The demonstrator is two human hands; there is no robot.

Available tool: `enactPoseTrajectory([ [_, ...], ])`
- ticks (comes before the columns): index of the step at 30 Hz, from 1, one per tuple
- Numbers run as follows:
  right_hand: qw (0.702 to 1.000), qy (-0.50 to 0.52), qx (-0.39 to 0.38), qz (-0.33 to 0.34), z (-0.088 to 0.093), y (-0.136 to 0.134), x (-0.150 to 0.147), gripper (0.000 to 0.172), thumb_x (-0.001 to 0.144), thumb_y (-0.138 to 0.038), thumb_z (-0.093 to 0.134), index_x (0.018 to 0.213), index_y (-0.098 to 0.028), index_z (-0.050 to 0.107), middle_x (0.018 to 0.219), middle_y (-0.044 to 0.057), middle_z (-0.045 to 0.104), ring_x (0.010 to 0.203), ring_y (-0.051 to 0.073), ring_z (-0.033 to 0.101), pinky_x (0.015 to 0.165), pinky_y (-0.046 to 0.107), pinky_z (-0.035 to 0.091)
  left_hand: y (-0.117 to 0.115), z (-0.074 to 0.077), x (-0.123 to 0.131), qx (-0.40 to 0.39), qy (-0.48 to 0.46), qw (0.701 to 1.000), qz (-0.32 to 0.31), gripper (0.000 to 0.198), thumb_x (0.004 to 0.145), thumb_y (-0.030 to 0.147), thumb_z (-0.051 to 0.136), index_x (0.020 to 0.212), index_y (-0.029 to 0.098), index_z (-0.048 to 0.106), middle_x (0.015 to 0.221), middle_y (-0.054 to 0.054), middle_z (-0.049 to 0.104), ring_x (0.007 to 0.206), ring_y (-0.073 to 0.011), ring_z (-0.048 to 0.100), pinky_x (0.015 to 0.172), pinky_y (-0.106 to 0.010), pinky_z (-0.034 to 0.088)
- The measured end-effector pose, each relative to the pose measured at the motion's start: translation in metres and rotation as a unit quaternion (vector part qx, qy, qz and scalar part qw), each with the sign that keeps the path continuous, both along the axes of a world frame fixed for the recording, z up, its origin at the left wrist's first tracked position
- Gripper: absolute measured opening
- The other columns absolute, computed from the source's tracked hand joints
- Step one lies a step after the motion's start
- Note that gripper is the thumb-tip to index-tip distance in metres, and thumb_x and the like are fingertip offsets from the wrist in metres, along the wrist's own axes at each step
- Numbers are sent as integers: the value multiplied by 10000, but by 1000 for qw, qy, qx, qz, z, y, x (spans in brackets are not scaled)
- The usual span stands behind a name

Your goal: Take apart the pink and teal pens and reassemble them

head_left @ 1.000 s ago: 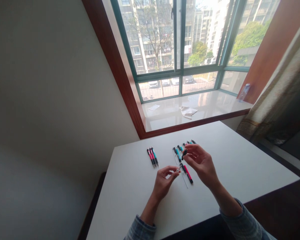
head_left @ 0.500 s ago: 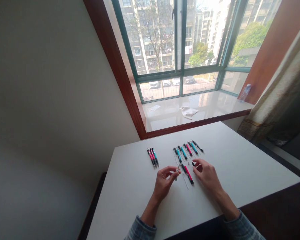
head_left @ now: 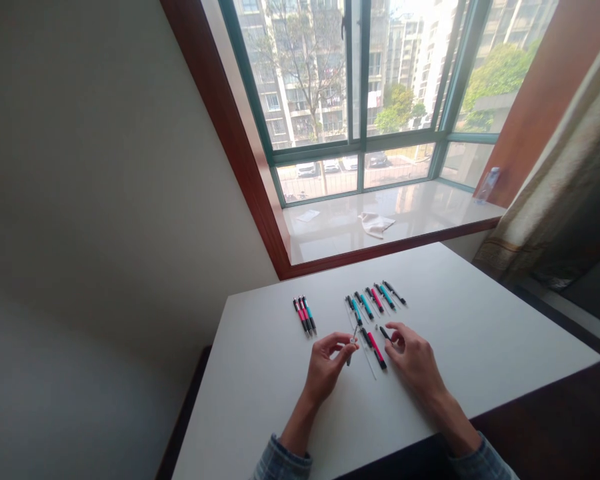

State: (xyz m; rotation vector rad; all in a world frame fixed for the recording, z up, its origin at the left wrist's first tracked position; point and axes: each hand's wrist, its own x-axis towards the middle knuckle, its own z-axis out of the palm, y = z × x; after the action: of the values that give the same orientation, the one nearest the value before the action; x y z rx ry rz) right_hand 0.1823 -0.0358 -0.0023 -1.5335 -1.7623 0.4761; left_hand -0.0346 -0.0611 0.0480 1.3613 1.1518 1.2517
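Note:
My left hand (head_left: 326, 365) pinches a small silvery pen part (head_left: 349, 360) between thumb and fingertips, a little above the table. My right hand (head_left: 414, 353) is open, thumb and index finger apart. Beside its fingertips is a short black pen piece (head_left: 385, 333); whether the thumb still touches it I cannot tell. Between the hands lie a pink-and-black pen barrel (head_left: 377, 350), a black pen piece (head_left: 365, 337) and a thin white refill (head_left: 369, 362). A tiny metallic piece (head_left: 377, 327) sits near the black piece.
Farther back on the white table (head_left: 260, 400) is a row of pens in parts, with teal barrels (head_left: 367, 306) and a pink barrel (head_left: 377, 300). Three whole pens (head_left: 305, 316) lie together at left. A cloth (head_left: 377, 225) and a bottle (head_left: 488, 185) are on the windowsill.
The right fingers have parted from the black piece, which now shows beside them. The left hand keeps its pinch on the silvery part. The view has shifted slightly.

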Motion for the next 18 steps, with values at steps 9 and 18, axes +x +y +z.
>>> enactPoseTrajectory([
  [9, 1000, -11, 11, 1, 0, -1, -4, 295, 872, -288, 589, 1138, -211, 693, 835, 41, 716, 780, 217, 667, 775, 329, 508, 0, 1, 1, -3, 11, 1000, 2, 309, 861, 438, 756, 908, 133, 777, 873, -118, 774, 851, -236, 705, 783, -347, 557],
  [18, 1000, 4, -4, 7, 0, 1, -3, 290, 901, -307, 572, 1154, -210, 677, 894, 63, 709, 818, 239, 656, 801, 360, 500, 0, 1, 0, -3, 17, 1000, 6, 312, 855, 444, 761, 898, 135, 781, 866, -116, 778, 843, -239, 713, 768, -342, 565],
])
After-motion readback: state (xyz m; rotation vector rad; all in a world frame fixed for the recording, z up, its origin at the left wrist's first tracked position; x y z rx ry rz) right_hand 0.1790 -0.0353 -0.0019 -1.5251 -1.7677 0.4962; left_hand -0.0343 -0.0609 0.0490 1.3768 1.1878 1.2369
